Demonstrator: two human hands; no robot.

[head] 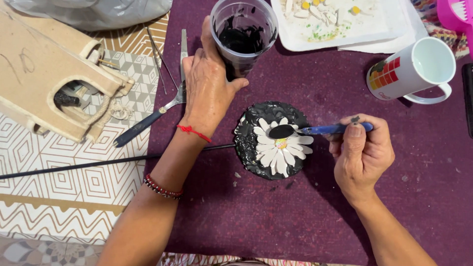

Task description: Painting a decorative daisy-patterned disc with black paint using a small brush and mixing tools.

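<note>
My left hand (207,83) grips a clear plastic cup (243,30) holding black paint, at the top middle. A blue-handled brush (322,129) is pinched in my right hand (362,152); its black-loaded tip (281,131) rests on a white daisy (281,147). The daisy sits on a round black textured disc (249,143) on the purple mat (320,207). A thin black rod (98,162) runs left from the disc, under my left forearm.
A white mug (414,69) with coloured squares stands at the right. A white tray (345,24) with small pieces lies at the top. A wooden box (44,69) and a fork (152,118) lie left on patterned paper.
</note>
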